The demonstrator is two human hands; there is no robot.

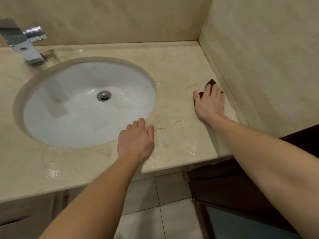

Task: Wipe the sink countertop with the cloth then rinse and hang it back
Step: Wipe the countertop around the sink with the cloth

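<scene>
A dark brown cloth (pixel 211 82) lies on the beige marble countertop (pixel 177 69) near the right wall, mostly hidden under my right hand (pixel 209 102), which presses flat on it with fingers spread. My left hand (pixel 136 140) rests palm down on the countertop at the front right rim of the white oval sink (pixel 72 107), holding nothing, fingers slightly curled over the rim. The countertop looks wet and glossy near the front edge.
A chrome faucet (pixel 28 49) stands at the back left of the sink, with a metal drain plug (pixel 104 95) in the basin. Beige walls close the back and right sides. A dark wooden door frame (pixel 241 178) and tiled floor (pixel 155 204) lie below the counter's front edge.
</scene>
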